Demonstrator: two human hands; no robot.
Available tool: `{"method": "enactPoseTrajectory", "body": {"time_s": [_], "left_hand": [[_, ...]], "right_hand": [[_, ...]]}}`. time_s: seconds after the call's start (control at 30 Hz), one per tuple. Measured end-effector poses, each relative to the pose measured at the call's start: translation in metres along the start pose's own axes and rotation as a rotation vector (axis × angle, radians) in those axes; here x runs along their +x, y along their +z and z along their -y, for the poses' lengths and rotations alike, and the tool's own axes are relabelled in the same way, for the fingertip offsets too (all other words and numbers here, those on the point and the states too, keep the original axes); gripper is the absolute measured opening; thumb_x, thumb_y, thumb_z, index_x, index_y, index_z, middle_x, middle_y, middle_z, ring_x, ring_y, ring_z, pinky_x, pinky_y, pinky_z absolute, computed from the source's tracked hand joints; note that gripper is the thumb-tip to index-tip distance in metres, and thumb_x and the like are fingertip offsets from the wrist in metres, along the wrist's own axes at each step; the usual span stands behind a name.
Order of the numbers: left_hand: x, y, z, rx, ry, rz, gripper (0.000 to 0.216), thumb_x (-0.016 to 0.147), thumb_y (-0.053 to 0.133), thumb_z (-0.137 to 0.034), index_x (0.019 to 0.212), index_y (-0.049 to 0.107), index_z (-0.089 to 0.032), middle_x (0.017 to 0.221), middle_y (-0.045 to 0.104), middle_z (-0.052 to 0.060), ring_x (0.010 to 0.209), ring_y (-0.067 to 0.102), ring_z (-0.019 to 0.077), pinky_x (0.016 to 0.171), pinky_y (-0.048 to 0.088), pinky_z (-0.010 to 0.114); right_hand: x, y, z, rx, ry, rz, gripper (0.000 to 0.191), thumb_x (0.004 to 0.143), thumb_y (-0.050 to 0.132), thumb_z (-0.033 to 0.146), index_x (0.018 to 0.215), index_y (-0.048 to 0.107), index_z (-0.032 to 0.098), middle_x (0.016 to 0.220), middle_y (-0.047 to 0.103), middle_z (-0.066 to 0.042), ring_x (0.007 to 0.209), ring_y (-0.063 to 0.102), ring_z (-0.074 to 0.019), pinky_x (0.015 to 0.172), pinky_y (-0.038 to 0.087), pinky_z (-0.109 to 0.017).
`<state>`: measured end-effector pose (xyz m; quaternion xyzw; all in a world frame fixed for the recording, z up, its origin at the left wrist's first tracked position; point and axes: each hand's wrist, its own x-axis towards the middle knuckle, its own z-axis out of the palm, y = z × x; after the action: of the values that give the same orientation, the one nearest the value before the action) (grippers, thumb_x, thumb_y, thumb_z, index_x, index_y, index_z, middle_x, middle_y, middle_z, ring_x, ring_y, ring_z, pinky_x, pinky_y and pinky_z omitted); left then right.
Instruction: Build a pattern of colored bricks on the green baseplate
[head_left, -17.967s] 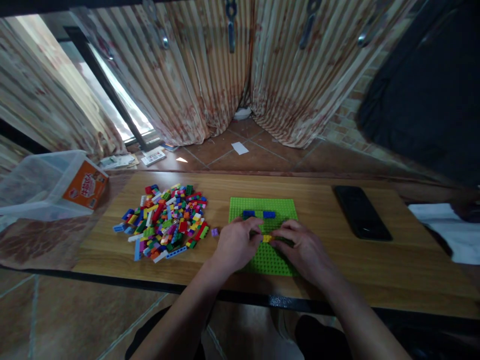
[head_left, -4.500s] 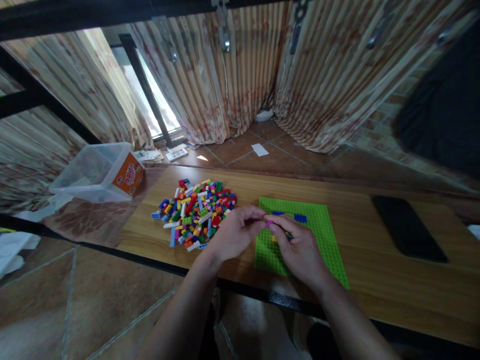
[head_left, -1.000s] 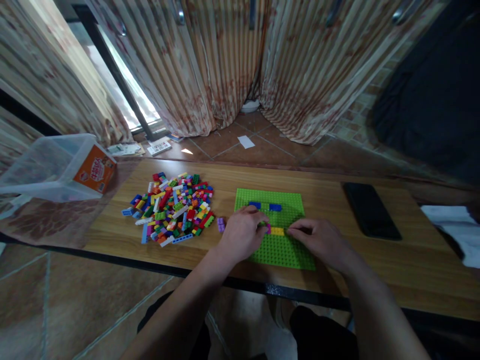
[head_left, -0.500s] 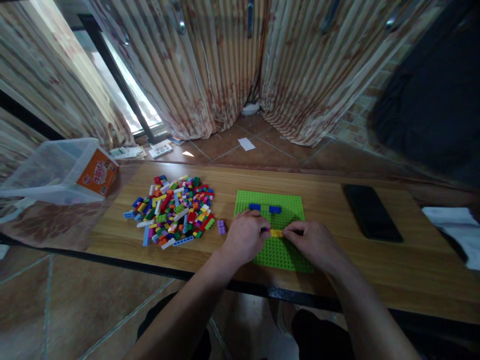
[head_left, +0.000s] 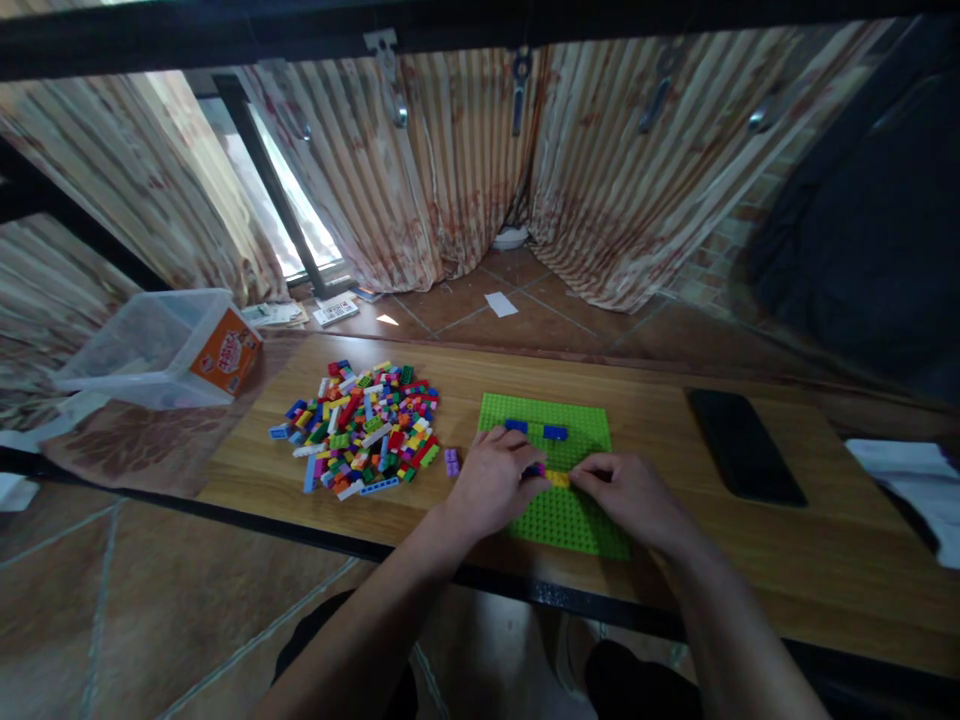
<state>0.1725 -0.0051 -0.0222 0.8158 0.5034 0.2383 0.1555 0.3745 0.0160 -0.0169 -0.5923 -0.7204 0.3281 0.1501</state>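
Note:
A green baseplate (head_left: 570, 530) lies on the wooden table in front of me. Two blue bricks (head_left: 555, 432) sit on its upper part with a gap between them. My left hand (head_left: 495, 482) is closed in a pinch over the plate's left side, around a small magenta brick (head_left: 537, 469) mostly covered by my fingers. To its right lies a yellow brick (head_left: 557, 479) low on the plate. My right hand (head_left: 628, 492) pinches the yellow brick's right end between thumb and forefinger. Left of the plate is a purple brick (head_left: 451, 462) on the table.
A heap of mixed coloured bricks (head_left: 367, 430) covers the table's left part. A black phone (head_left: 745, 447) rests at the right. Beyond the left end stands a clear plastic box (head_left: 161, 345) with an orange label. White paper (head_left: 904, 485) lies past the right side.
The head view has tilted upward, so everything sits slightly lower in the picture. Both hands stay at the yellow and magenta bricks, with only slight finger movement.

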Motion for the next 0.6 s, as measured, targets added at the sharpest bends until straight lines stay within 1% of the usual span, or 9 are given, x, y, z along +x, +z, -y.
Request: {"method": "enactPoseTrajectory", "body": {"time_s": [0.07, 0.13, 0.2, 0.3, 0.4, 0.47, 0.53, 0.6], "left_hand": [[0.001, -0.009, 0.005, -0.07, -0.009, -0.101, 0.024, 0.087, 0.063, -0.035, 0.105, 0.068, -0.021, 0.1, 0.067, 0.006, 0.099, 0.059, 0.0223, 0.091, 0.046, 0.039], [0.001, -0.021, 0.014, -0.133, -0.075, -0.232, 0.021, 0.09, 0.057, -0.031, 0.104, 0.068, -0.019, 0.099, 0.068, 0.007, 0.096, 0.06, 0.0203, 0.09, 0.047, 0.036], [0.001, -0.032, 0.023, -0.18, -0.175, -0.348, 0.02, 0.092, 0.053, -0.027, 0.099, 0.069, -0.018, 0.093, 0.068, 0.006, 0.089, 0.061, 0.0184, 0.084, 0.049, 0.033], [0.001, -0.042, 0.036, -0.264, -0.294, -0.453, 0.02, 0.091, 0.051, -0.025, 0.095, 0.069, -0.016, 0.087, 0.068, 0.005, 0.08, 0.062, 0.0161, 0.076, 0.05, 0.029], [0.001, -0.039, 0.042, -0.411, -0.37, -0.488, 0.023, 0.09, 0.052, -0.029, 0.1, 0.068, -0.015, 0.091, 0.07, 0.005, 0.083, 0.064, 0.0165, 0.077, 0.051, 0.029], [0.002, -0.033, 0.04, -0.575, -0.403, -0.465, 0.03, 0.091, 0.051, -0.036, 0.105, 0.066, -0.014, 0.096, 0.071, 0.007, 0.089, 0.065, 0.0181, 0.081, 0.052, 0.031], [0.003, -0.027, 0.035, -0.767, -0.445, -0.43, 0.038, 0.092, 0.049, -0.045, 0.111, 0.064, -0.015, 0.107, 0.07, 0.009, 0.098, 0.066, 0.02, 0.088, 0.052, 0.033], [0.004, -0.021, 0.028, -0.946, -0.5, -0.395, 0.045, 0.093, 0.044, -0.051, 0.12, 0.06, -0.017, 0.121, 0.066, 0.011, 0.111, 0.063, 0.0218, 0.096, 0.05, 0.036]], "right_hand": [[0.002, -0.004, -0.004, 0.038, 0.002, -0.061, 0.027, 0.079, 0.055, 0.039, 0.073, 0.074, 0.022, 0.071, 0.074, -0.002, 0.067, 0.065, -0.0201, 0.063, 0.044, -0.032], [0.005, -0.008, -0.008, 0.081, 0.031, -0.183, 0.028, 0.078, 0.056, 0.042, 0.074, 0.074, 0.022, 0.073, 0.074, -0.003, 0.069, 0.066, -0.0216, 0.064, 0.045, -0.033], [0.007, -0.012, -0.012, 0.129, 0.067, -0.317, 0.028, 0.077, 0.056, 0.044, 0.075, 0.074, 0.021, 0.073, 0.074, -0.004, 0.071, 0.067, -0.0226, 0.065, 0.046, -0.034], [0.01, -0.013, -0.014, 0.236, 0.099, -0.437, 0.027, 0.077, 0.058, 0.044, 0.076, 0.073, 0.021, 0.074, 0.073, -0.005, 0.073, 0.066, -0.0224, 0.068, 0.047, -0.034], [0.014, -0.009, -0.014, 0.404, 0.155, -0.496, 0.027, 0.074, 0.063, 0.045, 0.078, 0.072, 0.02, 0.07, 0.07, -0.003, 0.067, 0.063, -0.0199, 0.066, 0.047, -0.034], [0.018, -0.003, -0.011, 0.584, 0.196, -0.542, 0.028, 0.072, 0.066, 0.046, 0.08, 0.071, 0.019, 0.069, 0.068, -0.002, 0.064, 0.06, -0.0175, 0.065, 0.048, -0.033], [0.023, 0.003, -0.007, 0.794, 0.205, -0.583, 0.029, 0.071, 0.068, 0.047, 0.082, 0.069, 0.02, 0.074, 0.068, -0.003, 0.068, 0.061, -0.0165, 0.068, 0.051, -0.033], [0.027, 0.009, -0.002, 0.967, 0.197, -0.592, 0.031, 0.07, 0.069, 0.049, 0.083, 0.068, 0.02, 0.083, 0.069, -0.005, 0.078, 0.064, -0.018, 0.078, 0.053, -0.036]]}}
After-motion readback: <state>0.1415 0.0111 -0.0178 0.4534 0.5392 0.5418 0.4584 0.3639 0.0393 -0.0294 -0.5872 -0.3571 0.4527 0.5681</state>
